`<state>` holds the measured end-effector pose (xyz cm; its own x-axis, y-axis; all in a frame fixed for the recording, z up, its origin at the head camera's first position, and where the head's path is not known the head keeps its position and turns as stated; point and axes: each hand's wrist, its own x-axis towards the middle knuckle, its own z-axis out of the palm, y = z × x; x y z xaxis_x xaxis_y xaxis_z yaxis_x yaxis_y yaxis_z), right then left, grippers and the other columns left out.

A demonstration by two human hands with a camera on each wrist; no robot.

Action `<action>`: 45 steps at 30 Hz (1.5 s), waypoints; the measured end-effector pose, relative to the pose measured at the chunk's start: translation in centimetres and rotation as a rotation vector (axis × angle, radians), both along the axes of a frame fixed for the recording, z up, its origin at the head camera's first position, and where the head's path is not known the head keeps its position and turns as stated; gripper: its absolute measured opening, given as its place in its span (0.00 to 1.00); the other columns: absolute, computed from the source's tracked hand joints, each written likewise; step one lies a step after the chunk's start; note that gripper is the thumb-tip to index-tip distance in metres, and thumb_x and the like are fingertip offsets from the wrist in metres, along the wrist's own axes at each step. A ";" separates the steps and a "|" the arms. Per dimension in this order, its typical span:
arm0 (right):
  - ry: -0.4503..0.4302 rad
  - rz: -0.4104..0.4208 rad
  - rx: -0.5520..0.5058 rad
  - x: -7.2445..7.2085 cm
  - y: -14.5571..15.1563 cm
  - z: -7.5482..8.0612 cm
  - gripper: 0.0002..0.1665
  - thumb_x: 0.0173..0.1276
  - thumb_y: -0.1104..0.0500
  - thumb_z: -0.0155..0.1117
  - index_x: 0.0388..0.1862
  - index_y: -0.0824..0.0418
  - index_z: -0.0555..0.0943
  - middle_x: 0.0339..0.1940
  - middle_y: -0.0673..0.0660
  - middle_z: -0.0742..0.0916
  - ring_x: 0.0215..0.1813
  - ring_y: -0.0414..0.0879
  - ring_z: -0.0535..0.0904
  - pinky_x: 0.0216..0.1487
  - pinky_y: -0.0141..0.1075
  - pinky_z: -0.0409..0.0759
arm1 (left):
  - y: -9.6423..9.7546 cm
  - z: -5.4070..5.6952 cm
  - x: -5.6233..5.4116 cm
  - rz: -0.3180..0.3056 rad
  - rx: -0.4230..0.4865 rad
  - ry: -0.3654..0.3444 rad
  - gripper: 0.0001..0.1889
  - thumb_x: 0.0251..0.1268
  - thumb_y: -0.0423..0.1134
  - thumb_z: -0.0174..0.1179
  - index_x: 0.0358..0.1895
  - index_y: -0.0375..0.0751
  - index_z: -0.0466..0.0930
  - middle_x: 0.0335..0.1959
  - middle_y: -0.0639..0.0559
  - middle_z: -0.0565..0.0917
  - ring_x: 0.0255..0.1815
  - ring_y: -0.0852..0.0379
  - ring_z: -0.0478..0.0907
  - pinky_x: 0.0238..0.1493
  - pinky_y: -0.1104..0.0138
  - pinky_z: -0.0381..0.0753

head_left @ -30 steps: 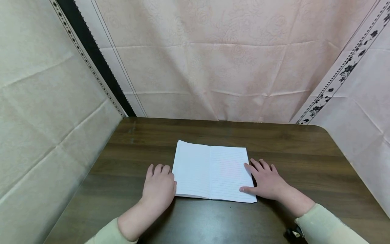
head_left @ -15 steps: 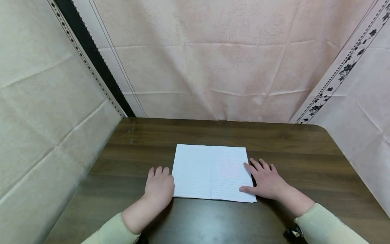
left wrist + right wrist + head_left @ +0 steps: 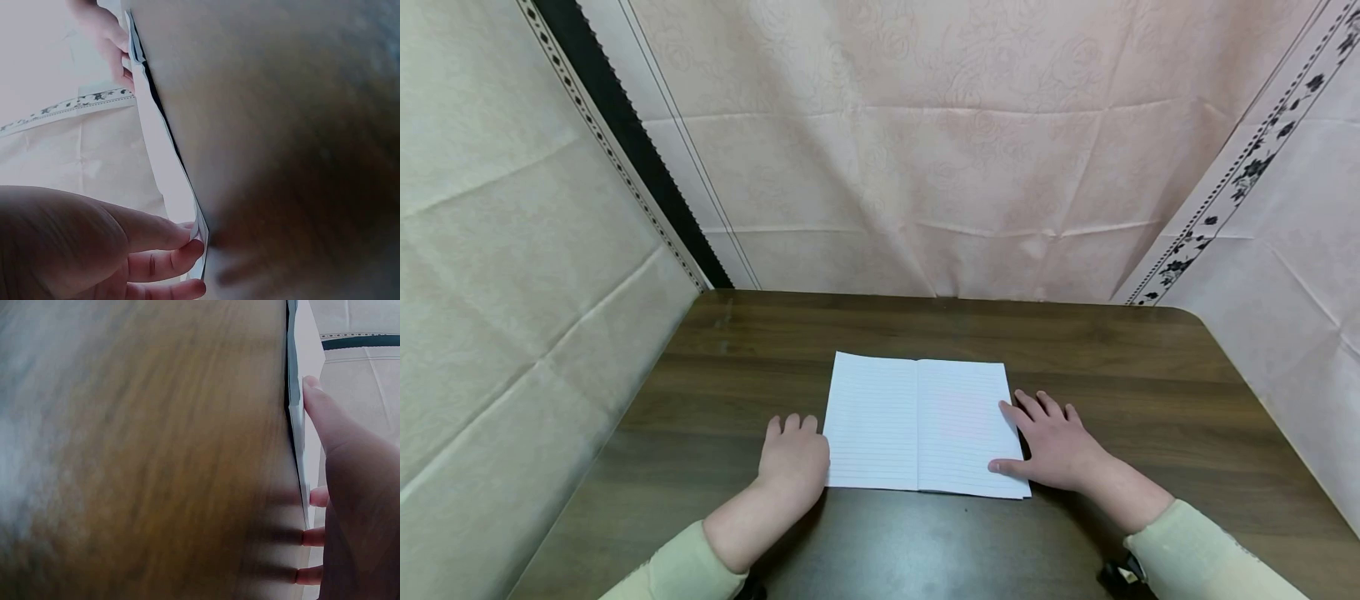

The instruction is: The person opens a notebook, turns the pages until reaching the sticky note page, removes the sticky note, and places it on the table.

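Note:
An open notebook [image 3: 917, 425] with lined white pages lies on the brown wooden table. At its left edge my left hand [image 3: 793, 458] pinches the paper between thumb and fingers; the left wrist view shows the thumb [image 3: 165, 232] on the page and fingertips at the edge. How many sheets are in that pinch I cannot tell. My right hand [image 3: 1060, 446] is spread over the right edge, its thumb [image 3: 315, 403] resting on the right page. Its other fingers reach the page's edge and the table beside it.
The wooden table [image 3: 880, 325] has a rounded far right corner. Pale patterned cloth [image 3: 925, 167] hangs behind it and along both sides. A dark strapped item [image 3: 1123, 575] shows under the right sleeve.
The left page's far corner has come down and its ruled lines now show clearly. My left hand has shifted slightly toward me. My right hand has stayed in place.

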<state>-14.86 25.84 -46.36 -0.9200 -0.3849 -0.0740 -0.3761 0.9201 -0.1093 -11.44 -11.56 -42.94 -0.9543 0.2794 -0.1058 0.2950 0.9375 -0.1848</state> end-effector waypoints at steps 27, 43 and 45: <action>-0.002 -0.003 -0.018 -0.1 0.0 0.0 0.64 0.53 0.13 0.47 0.76 0.54 0.66 0.75 0.65 0.67 0.73 0.71 0.60 0.60 0.75 0.57 | 2.7 -0.9 -2.4 -0.029 0.072 -0.019 0.13 0.63 0.44 0.61 0.48 0.43 0.80 0.39 0.45 0.76 0.43 0.45 0.71 0.46 0.50 0.69; 0.005 0.000 -0.012 0.1 0.1 -0.2 0.64 0.52 0.12 0.45 0.76 0.54 0.65 0.74 0.65 0.68 0.72 0.71 0.60 0.60 0.75 0.58 | 7.3 -1.8 -3.8 -0.062 0.219 -0.127 0.32 0.72 0.61 0.50 0.74 0.51 0.66 0.75 0.47 0.65 0.72 0.39 0.63 0.63 0.45 0.68; 0.003 -0.002 -0.014 0.1 0.1 -0.2 0.64 0.53 0.12 0.45 0.76 0.54 0.65 0.74 0.65 0.68 0.72 0.71 0.60 0.60 0.75 0.58 | 7.7 -2.0 -4.1 -0.045 0.243 -0.143 0.35 0.71 0.65 0.49 0.75 0.52 0.64 0.77 0.46 0.61 0.74 0.38 0.58 0.67 0.42 0.63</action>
<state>-14.76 25.90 -46.60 -0.9210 -0.3841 -0.0655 -0.3747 0.9192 -0.1212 -15.54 -3.89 -44.97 -0.9205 0.3548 -0.1635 0.3441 0.9345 0.0907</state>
